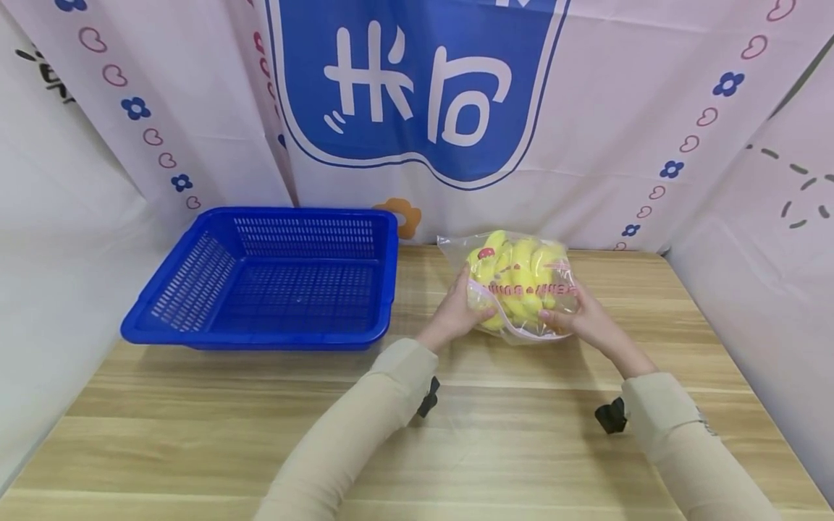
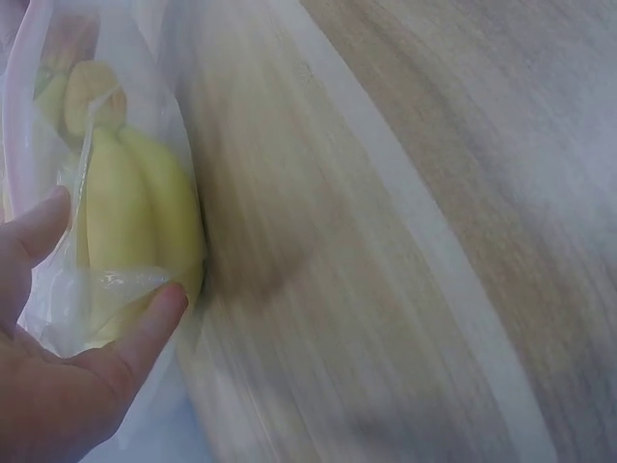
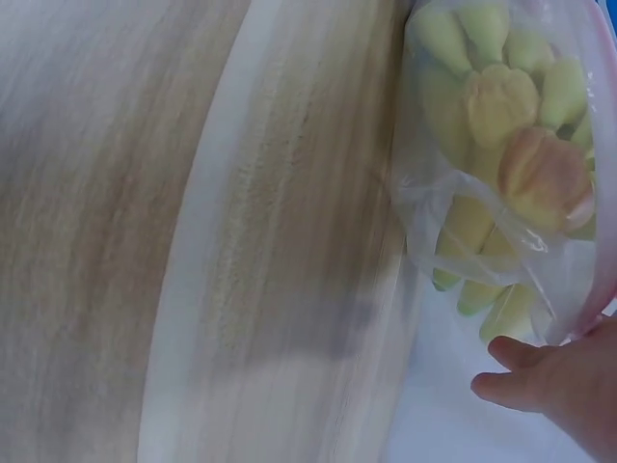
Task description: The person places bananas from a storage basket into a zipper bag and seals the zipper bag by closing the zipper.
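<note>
A clear plastic zip bag point(image 1: 510, 333) with pink printing and a pink strip along its mouth lies at the back of the table. Inside are several yellow bananas point(image 1: 521, 271), with orange-brown stem ends showing in the right wrist view. My left hand point(image 1: 456, 311) holds the bag's left side, thumb on the front and the other fingers mostly hidden behind it. On the opposite side my right hand point(image 1: 586, 318) grips the bag, its thumb over the front near the strip. The bananas point(image 2: 125, 212) press against the plastic beside the left fingers.
A blue plastic basket point(image 1: 293, 338) with slotted walls, nothing in it, stands to the left on the wooden table point(image 1: 521, 449). Behind the bag hangs a white printed cloth point(image 1: 619, 108). Black wrist mounts point(image 1: 611, 417) stick out below the sleeves.
</note>
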Demonstrator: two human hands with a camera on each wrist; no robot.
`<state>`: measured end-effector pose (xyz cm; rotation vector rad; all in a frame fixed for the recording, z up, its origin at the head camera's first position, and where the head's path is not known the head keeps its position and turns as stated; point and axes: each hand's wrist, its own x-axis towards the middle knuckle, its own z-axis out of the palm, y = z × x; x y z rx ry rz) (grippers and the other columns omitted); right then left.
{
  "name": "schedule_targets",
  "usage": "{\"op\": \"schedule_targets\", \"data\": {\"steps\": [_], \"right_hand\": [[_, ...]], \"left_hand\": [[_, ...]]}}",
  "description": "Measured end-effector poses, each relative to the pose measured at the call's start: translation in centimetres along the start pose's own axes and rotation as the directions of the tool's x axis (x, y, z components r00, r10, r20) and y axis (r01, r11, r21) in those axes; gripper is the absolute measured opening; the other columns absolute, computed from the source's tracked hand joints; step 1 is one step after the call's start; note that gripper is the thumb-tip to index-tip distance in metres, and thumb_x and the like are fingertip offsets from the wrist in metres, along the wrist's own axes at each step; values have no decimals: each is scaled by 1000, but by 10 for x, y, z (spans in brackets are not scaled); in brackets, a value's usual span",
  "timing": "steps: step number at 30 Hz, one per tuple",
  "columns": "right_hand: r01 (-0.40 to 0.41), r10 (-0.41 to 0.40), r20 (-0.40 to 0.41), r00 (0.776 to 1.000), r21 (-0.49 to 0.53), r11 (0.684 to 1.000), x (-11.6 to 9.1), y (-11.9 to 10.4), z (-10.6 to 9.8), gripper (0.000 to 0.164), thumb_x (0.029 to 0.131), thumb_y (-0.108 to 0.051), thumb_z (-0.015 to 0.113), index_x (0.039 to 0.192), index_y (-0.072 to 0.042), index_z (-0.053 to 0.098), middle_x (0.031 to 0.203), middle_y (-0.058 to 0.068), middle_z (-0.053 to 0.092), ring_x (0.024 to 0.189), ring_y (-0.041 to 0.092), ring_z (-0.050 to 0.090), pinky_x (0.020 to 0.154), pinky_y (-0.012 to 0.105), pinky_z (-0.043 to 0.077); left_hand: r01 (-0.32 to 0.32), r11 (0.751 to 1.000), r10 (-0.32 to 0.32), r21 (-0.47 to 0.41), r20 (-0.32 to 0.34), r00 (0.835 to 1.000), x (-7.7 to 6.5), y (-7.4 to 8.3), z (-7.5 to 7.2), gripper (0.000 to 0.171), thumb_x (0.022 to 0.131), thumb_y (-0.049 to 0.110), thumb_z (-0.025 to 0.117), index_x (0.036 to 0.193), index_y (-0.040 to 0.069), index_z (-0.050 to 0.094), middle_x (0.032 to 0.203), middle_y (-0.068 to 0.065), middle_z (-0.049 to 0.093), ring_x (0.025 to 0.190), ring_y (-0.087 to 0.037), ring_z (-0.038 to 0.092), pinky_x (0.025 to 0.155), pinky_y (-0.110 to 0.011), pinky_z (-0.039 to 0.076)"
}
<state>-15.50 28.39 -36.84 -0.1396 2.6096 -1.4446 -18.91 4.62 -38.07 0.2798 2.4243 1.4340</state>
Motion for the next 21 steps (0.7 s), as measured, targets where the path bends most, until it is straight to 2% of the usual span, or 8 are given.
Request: {"op": "schedule_targets", "data": {"steps": [2,4,5,10,12,16,19,21], "right_hand": [[-16,16,-7,1000,-14,1000,-1,1,-1,85,85,-21,71,152,-10,20,137,25,46,124,35,48,110,64,23],[-30,30,-19,999,-28,999,-1,2,-2,88,85,-23,71,153,-11,16,144,26,38,134,46,34,111,66,18],[-35,34,-27,999,-38,999,-2,2,-3,90,85,-24,71,153,-11,15,149,26,33,137,47,29,111,67,16],[-75,72,-47,996,-78,994,-5,5,-6,92,85,-29,71,154,-9,13,160,21,-9,143,53,-3,108,74,7],[-92,87,-51,995,-88,992,-7,6,-7,91,86,-31,69,154,-8,13,158,19,-19,142,55,-9,106,76,6],[-80,71,-89,993,-106,991,-9,8,-9,85,89,-35,63,153,-6,15,158,21,-18,141,55,-9,105,76,7],[-49,29,-156,987,-121,991,-9,5,-9,78,94,-38,55,151,-2,18,158,25,-9,142,54,-3,107,75,8],[-28,-2,-224,974,-129,991,-9,1,-10,74,96,-41,50,150,1,20,158,27,2,143,53,4,109,72,9]], "left_hand": [[6,1000,-6,10,4,1000,-1,1,0,100,85,19,71,155,16,0,161,-15,13,144,-37,26,118,-47,23],[4,1000,-4,18,7,1000,-1,2,-1,101,85,19,72,155,16,-1,160,-15,13,143,-37,27,118,-48,24],[1,1000,-1,22,8,1000,-1,3,0,101,85,19,72,155,16,-1,160,-15,13,143,-37,28,117,-48,25],[2,1000,-2,14,8,1000,0,4,2,102,83,18,73,155,16,1,159,-19,15,141,-40,31,116,-50,27],[17,1000,-17,9,12,1000,-1,4,3,104,82,20,74,155,17,0,158,-21,15,139,-42,32,114,-52,29],[34,999,-34,10,2,999,-2,3,4,110,79,29,77,155,19,-2,156,-24,17,137,-43,36,110,-55,33],[19,1000,-19,0,-34,999,-1,4,2,112,76,36,78,155,21,0,155,-23,21,137,-42,36,109,-56,34],[4,1000,-5,-8,-62,998,0,6,1,112,75,40,78,155,22,2,156,-21,22,138,-40,34,110,-56,34]]}}
